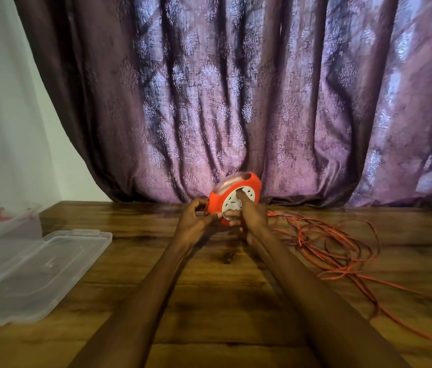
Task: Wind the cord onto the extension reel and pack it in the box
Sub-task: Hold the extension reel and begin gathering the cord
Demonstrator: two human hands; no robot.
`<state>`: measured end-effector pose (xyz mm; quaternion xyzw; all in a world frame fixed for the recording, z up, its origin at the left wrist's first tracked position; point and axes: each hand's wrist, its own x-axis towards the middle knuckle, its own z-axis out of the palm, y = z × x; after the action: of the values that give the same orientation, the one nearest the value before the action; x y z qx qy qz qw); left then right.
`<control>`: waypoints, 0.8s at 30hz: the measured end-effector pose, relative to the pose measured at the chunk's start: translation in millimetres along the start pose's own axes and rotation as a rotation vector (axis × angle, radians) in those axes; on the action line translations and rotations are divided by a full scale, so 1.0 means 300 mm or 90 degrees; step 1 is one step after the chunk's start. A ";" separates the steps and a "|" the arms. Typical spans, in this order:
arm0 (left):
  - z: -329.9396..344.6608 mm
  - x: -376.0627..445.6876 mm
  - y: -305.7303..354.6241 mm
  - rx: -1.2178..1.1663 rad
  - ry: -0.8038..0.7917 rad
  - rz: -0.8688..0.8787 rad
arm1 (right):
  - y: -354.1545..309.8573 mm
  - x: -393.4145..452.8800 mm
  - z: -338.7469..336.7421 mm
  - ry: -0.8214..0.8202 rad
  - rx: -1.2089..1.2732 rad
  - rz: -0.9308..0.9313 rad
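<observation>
I hold the orange reel (232, 199) tilted above the wooden table (209, 301), against a purple curtain (236, 88). My left hand (195, 221) grips its side; my right hand (252, 215) pokes a finger into its white face. Loose cord (339, 251) sprawls to the right. The clear box (0, 227) and lid (37, 274) sit at left.

Home rm: patterned purple curtain (236, 102) w/ white wall (2, 102) behind wood table (209, 301).

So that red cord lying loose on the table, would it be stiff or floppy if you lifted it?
Probably floppy: the red cord sprawls in slack, overlapping loops on the table. It looks thin, so likely light, and apt to tangle.
</observation>
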<state>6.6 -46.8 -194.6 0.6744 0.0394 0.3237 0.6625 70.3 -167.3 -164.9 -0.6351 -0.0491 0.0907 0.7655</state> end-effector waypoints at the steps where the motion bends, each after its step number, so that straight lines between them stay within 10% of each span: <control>1: -0.002 -0.001 -0.003 0.001 0.005 0.001 | -0.005 0.001 -0.005 -0.027 0.016 0.037; 6: -0.030 0.012 -0.002 -0.063 0.056 -0.018 | 0.004 0.006 -0.058 -0.059 -0.082 -0.077; 13: -0.099 0.045 0.013 -0.131 0.075 -0.057 | 0.030 0.063 -0.159 -0.016 -0.842 -0.890; 24: -0.074 0.039 0.029 0.013 0.028 0.024 | 0.030 0.040 -0.112 0.054 -1.042 -0.866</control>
<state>1.7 -22.9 -183.9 0.6743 0.0449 0.3505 0.6484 87.8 -195.6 -180.6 -0.7982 -0.4128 -0.4386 -0.0038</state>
